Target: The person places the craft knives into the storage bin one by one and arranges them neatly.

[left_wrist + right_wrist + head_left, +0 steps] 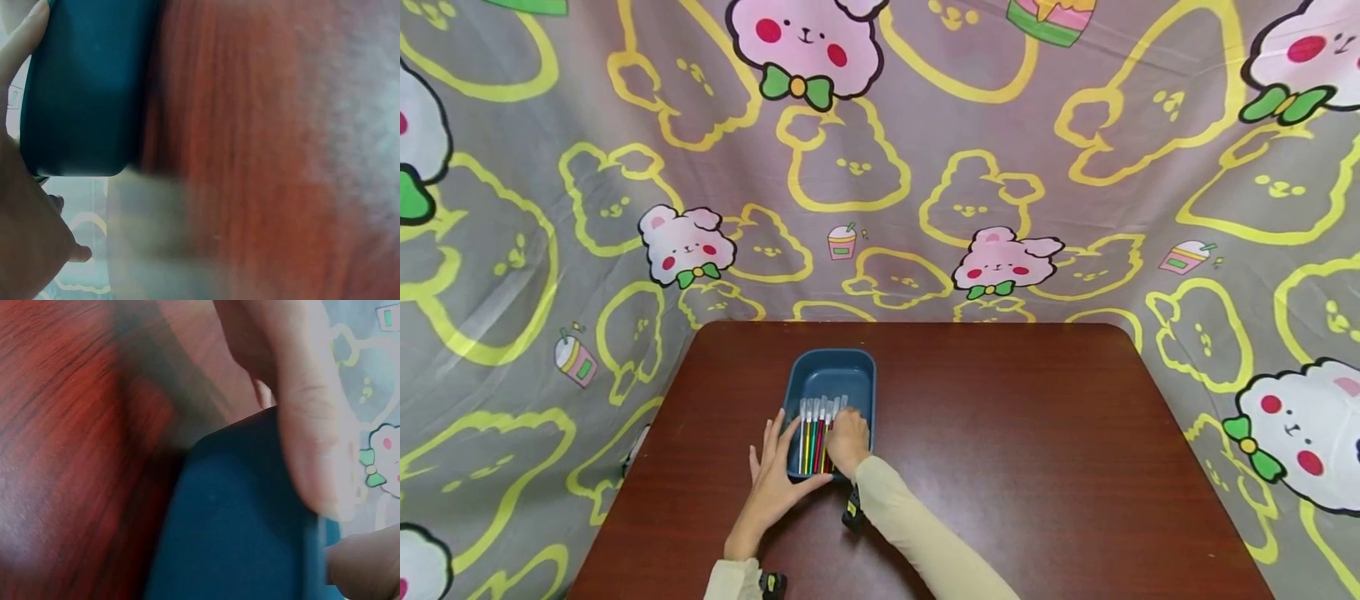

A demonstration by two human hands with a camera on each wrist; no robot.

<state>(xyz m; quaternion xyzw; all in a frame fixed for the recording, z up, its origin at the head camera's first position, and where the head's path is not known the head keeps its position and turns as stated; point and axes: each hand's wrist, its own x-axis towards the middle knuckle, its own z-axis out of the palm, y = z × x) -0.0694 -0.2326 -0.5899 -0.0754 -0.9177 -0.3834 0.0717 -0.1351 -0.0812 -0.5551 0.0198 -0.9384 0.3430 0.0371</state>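
A dark blue tray [832, 367] with rounded corners sits on the table. Slim pens [814, 433] with clear caps and coloured barrels lie side by side in its near half. My left hand [775, 479] is at the tray's near left corner, fingers spread along the left side. Its thumb [312, 444] lies on the near rim. Over the right part of the row, my right hand [848, 440] has its fingers curled on a pen; its fingertips are hidden from the head view. In the left wrist view, the tray's outer wall [90, 87] shows beside the left hand [28, 231].
The brown wooden table [1015, 433] extends to the right of the tray. A printed cloth [910, 183] hangs behind it and at both sides. At the table's left edge, a small whitish object [638, 446] is partly visible.
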